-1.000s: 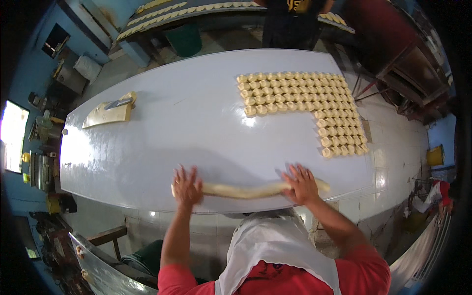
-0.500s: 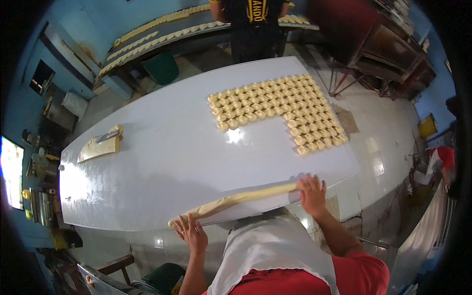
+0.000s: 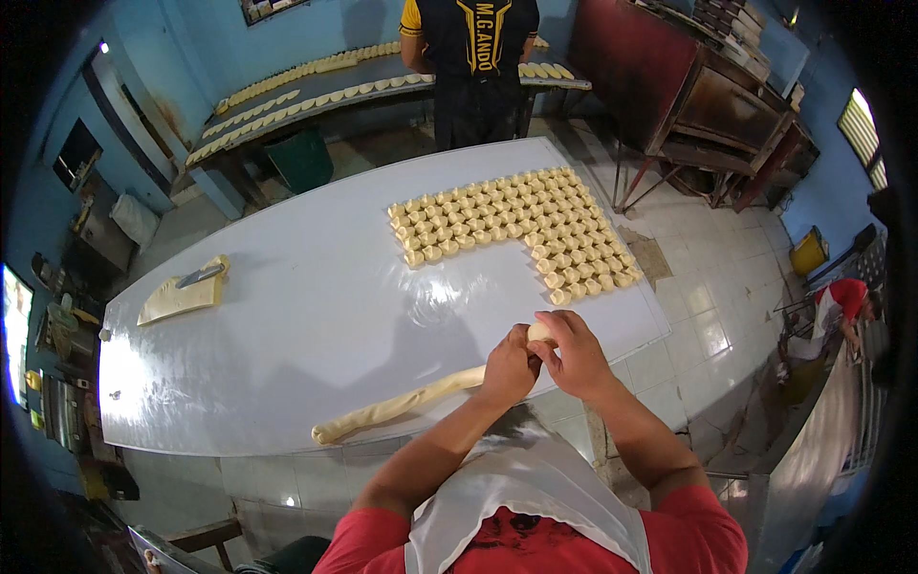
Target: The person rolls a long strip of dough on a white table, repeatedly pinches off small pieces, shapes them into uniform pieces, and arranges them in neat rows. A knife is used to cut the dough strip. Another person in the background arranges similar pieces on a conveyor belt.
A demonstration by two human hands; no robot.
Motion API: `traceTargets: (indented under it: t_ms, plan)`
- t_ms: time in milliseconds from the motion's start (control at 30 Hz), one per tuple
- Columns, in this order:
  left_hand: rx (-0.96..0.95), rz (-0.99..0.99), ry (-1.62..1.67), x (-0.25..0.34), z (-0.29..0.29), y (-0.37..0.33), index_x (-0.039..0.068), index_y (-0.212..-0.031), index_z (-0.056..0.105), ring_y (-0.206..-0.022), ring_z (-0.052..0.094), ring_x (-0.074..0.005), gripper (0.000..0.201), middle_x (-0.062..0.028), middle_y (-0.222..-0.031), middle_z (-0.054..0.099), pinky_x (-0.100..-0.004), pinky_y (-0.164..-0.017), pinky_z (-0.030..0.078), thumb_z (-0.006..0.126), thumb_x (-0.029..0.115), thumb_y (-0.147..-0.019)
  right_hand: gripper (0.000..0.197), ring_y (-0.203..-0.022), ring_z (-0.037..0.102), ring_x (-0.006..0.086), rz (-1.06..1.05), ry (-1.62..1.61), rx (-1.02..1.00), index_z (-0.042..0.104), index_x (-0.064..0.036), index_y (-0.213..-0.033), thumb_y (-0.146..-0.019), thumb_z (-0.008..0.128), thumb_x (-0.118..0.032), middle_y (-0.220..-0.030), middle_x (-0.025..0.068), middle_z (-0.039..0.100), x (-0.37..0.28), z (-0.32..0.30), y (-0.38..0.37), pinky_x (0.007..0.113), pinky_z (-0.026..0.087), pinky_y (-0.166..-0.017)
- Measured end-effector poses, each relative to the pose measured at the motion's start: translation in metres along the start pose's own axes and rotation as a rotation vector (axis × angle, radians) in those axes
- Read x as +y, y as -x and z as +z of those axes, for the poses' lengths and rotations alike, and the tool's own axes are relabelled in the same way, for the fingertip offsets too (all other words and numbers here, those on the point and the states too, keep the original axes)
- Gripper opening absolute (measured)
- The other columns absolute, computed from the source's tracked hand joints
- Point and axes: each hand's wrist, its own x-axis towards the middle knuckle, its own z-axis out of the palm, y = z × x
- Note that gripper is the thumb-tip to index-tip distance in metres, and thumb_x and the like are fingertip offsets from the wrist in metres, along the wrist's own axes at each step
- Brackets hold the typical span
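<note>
Holding the dough (image 3: 397, 409) toward its right end, my left grip (image 3: 510, 369) is wrapped around it; my right grip (image 3: 579, 362) clasps dough just beside. It extends left along the near edge of the counter (image 3: 287, 325).

The camera sits up on my head and looks down and ahead. My apron (image 3: 526, 497) is close, at the bottom. My left hand (image 3: 511, 369) and right hand (image 3: 579, 362) are near, just right of the middle. The table (image 3: 296, 301) spreads past them. The wall (image 3: 346, 27) is far off.
</note>
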Motion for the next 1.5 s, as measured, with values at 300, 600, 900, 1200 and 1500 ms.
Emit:
traceTargets:
  t_ms: [300,600,900,1200,1500]
  plan:
    - [0.161,0.042,-0.144,0.028,-0.025,-0.031,-0.002,-0.111,0.054,-0.081,0.067,-0.0466,0.030,-0.0231,-0.089,0.068,-0.0522,-0.072,0.056,0.065,0.008,-0.085,0.014,-0.063,0.064,0.0321,-0.146,0.080,0.092,0.061,-0.0077,-0.086,-0.091,0.068,-0.019,-0.070,0.0108,0.063,0.023,0.021,-0.051,0.043,0.051,-0.055]
    - [-0.050,0.198,-0.082,0.006,-0.019,-0.071,0.005,-0.101,0.061,-0.084,0.066,-0.0467,0.015,-0.0226,-0.094,0.069,-0.0511,-0.074,0.055,0.064,0.014,-0.089,0.025,-0.072,0.069,0.0320,0.175,0.363,-0.057,0.065,-0.0078,-0.087,-0.092,0.069,-0.032,-0.078,0.0123,0.069,0.147,0.090,-0.119,0.044,0.054,-0.062]
    - [-0.025,-0.293,0.027,-0.005,-0.042,-0.083,0.006,-0.102,0.063,-0.077,0.067,-0.0456,0.015,-0.0211,-0.080,0.068,-0.0504,-0.071,0.055,0.066,0.016,-0.091,0.042,-0.115,0.059,0.0297,0.158,0.518,-0.340,0.066,-0.0119,-0.131,-0.095,0.066,-0.034,-0.121,0.0084,0.067,0.227,0.123,-0.148,0.046,0.049,-0.093]
    - [0.226,-0.189,0.026,-0.024,-0.020,-0.079,0.000,-0.125,0.058,-0.111,0.062,-0.0429,0.048,-0.0244,-0.124,0.060,-0.0464,-0.092,0.054,0.076,0.023,-0.087,0.040,-0.091,0.066,0.0230,0.304,-0.204,-0.361,0.066,-0.0094,-0.126,-0.089,0.077,-0.024,-0.106,0.0086,0.069,0.190,0.095,-0.122,0.039,0.054,-0.081]
    - [-0.010,-0.377,0.061,-0.066,-0.025,-0.036,-0.001,-0.119,0.054,-0.100,0.066,-0.0458,0.048,-0.0263,-0.107,0.068,-0.0508,-0.083,0.053,0.077,0.027,-0.086,0.036,-0.084,0.070,0.0271,0.242,-0.381,-0.323,0.062,-0.0052,-0.128,-0.097,0.068,-0.023,-0.101,0.0145,0.071,0.064,0.063,-0.071,0.037,0.057,-0.078]
